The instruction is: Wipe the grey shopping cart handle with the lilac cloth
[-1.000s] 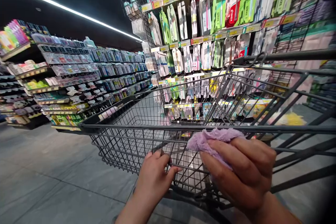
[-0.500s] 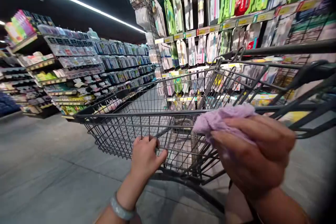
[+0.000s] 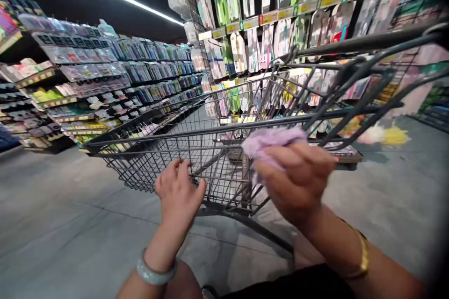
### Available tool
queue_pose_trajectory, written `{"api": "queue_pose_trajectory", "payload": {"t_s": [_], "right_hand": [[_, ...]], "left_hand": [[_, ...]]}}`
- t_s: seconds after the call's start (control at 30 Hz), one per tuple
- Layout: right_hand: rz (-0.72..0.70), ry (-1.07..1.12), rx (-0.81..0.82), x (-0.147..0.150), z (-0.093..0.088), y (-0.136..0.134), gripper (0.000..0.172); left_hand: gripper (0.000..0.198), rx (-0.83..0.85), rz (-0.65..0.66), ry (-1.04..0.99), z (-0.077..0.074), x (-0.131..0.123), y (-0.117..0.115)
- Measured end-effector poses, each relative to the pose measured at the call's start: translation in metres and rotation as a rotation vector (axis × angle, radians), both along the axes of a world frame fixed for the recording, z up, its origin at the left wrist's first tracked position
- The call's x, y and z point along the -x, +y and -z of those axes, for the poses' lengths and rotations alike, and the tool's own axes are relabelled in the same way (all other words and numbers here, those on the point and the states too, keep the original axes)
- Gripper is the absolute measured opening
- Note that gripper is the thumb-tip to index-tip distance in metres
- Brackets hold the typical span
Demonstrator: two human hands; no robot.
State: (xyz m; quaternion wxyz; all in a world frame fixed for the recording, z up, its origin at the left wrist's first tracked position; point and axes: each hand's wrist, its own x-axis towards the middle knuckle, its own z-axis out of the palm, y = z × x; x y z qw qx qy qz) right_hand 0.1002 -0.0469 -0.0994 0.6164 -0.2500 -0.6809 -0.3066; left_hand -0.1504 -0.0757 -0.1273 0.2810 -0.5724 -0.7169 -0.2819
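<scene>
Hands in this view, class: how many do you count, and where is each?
2. The left hand is at the cart's near mesh side, contact unclear; the right hand holds a lilac cloth by the upper rail. No others show.

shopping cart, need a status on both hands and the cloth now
Left hand loosely open at the cart. Right hand shut on bunched lilac cloth, higher up. Stocked shelves beyond, not between hands and cart.

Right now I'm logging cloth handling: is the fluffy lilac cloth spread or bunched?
Bunched: the fluffy lilac cloth is crumpled in the right hand, with uneven folds showing beyond its grip.
</scene>
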Motion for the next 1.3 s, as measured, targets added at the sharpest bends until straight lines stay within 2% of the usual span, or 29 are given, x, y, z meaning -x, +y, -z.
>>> {"api": "queue_pose_trajectory", "payload": {"t_s": [0.1, 0.2, 0.3, 0.4, 0.5, 0.57, 0.63, 0.73, 0.8, 0.93, 1.0, 1.07, 1.2, 1.23, 1.3], "right_hand": [[-0.047, -0.203, -0.004, 0.020, 0.017, 0.004, 0.005], [-0.094, -0.211, 0.028, 0.015, 0.014, 0.005, 0.005], [-0.040, -0.008, 0.023, -0.010, -0.002, 0.005, 0.013], [0.028, 0.036, -0.018, -0.017, -0.001, 0.009, 0.013], [-0.002, -0.146, 0.001, -0.006, 0.013, 0.012, 0.004], [-0.036, -0.195, 0.019, -0.008, 0.014, 0.011, 0.008], [-0.046, -0.088, 0.010, -0.023, 0.004, 0.010, 0.009], [0.012, 0.155, 0.001, -0.048, -0.014, 0.010, 0.016], [0.029, 0.179, -0.032, -0.048, -0.012, 0.013, 0.014], [-0.039, -0.126, -0.054, -0.022, 0.012, 0.018, 0.009], [-0.056, -0.197, -0.046, -0.021, 0.013, 0.018, 0.011], [-0.050, -0.089, -0.062, -0.037, 0.002, 0.014, 0.012], [0.054, 0.215, -0.074, -0.076, -0.025, 0.014, 0.021], [0.068, 0.226, -0.081, -0.077, -0.024, 0.016, 0.021], [0.037, 0.142, -0.106, -0.063, -0.010, 0.021, 0.019]], "left_hand": [[0.060, -0.275, 0.053, 0.013, -0.003, -0.004, -0.004], [0.067, -0.505, 0.299, 0.126, -0.005, -0.016, -0.002], [0.061, -0.421, 0.506, 0.187, -0.001, -0.036, 0.003], [0.056, -0.302, 0.581, 0.228, 0.010, -0.055, 0.011], [0.052, -0.307, 0.565, 0.251, 0.016, -0.065, 0.016], [0.052, -0.338, 0.527, 0.233, 0.016, -0.069, 0.017], [0.054, -0.341, 0.504, 0.209, 0.015, -0.073, 0.018], [0.060, -0.322, 0.533, 0.191, 0.014, -0.078, 0.019], [0.065, -0.313, 0.555, 0.177, 0.017, -0.080, 0.022], [0.067, -0.289, 0.583, 0.177, 0.023, -0.078, 0.028], [0.068, -0.285, 0.580, 0.183, 0.024, -0.077, 0.030], [0.070, -0.288, 0.570, 0.177, 0.024, -0.079, 0.030], [0.077, -0.333, 0.563, 0.185, 0.027, -0.085, 0.028], [0.077, -0.346, 0.560, 0.194, 0.029, -0.085, 0.028], [0.076, -0.352, 0.553, 0.205, 0.030, -0.080, 0.029]]}}
